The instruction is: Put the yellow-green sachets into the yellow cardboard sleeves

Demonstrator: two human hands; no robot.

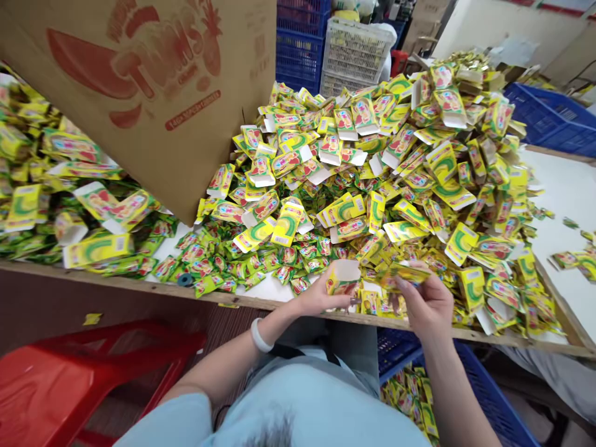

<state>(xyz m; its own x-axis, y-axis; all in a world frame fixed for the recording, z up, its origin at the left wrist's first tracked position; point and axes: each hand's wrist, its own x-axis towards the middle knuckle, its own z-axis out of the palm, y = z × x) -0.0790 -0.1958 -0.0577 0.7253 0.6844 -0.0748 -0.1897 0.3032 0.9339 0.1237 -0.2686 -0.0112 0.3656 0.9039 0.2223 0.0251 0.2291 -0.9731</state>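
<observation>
My left hand [321,297] is closed around a small yellow candy box [343,277], whose white flap stands up at the top. To its right, over the table's front edge, my right hand [429,303] pinches some yellow candy packets [407,273], blurred, so their number cannot be told. The two hands are apart. Behind them rises a big heap of yellow printed boxes [344,208], some with open white flaps. Small green packets [251,264] lie in front of the heap to the left, and small yellow packets [371,302] lie between my hands.
A large cardboard carton [153,81] stands tilted on the left of the table [274,288]. A red plastic stool [60,385] is at the lower left. Below the table sits a blue crate [484,385] with packets. More crates [356,46] are stacked behind.
</observation>
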